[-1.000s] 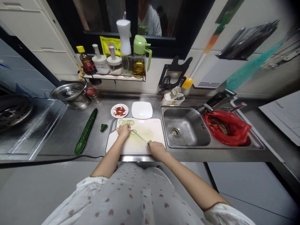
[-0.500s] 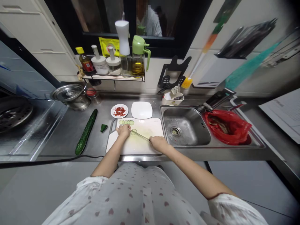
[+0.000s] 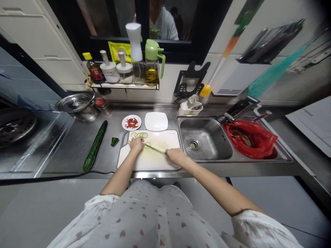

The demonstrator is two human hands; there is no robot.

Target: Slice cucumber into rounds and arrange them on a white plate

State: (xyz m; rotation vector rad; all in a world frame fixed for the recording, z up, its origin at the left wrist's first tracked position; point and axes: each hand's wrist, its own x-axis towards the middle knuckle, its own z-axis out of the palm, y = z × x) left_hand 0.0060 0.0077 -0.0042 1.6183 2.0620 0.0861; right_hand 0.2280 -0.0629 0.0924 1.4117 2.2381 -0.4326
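Note:
My right hand [image 3: 176, 156] is closed around the handle of a knife [image 3: 156, 149], whose thin blade points left across the white cutting board [image 3: 155, 163]. Under the blade's far end lies a pale green cucumber slice [image 3: 147, 146]. The bent fingers of my left hand [image 3: 137, 144] press at this slice's left edge, partly hiding what is beneath them. Just behind that hand, several round cucumber slices [image 3: 141, 135] overlap in a row. A dark green cut cucumber end [image 3: 114, 141] sits left of the board, and a whole cucumber [image 3: 95, 146] lies farther left.
Behind the board stand a small plate of chopped red pieces [image 3: 131, 123] and a white square plate [image 3: 156, 121]. The sink [image 3: 207, 141] borders it on the right, with a red plastic bag [image 3: 258, 146] beyond. A lidded steel pot [image 3: 80, 106] stands back left.
My right hand and the knife handle have shifted very slightly to the right and forward. The left hand and the cucumber slices look the same.

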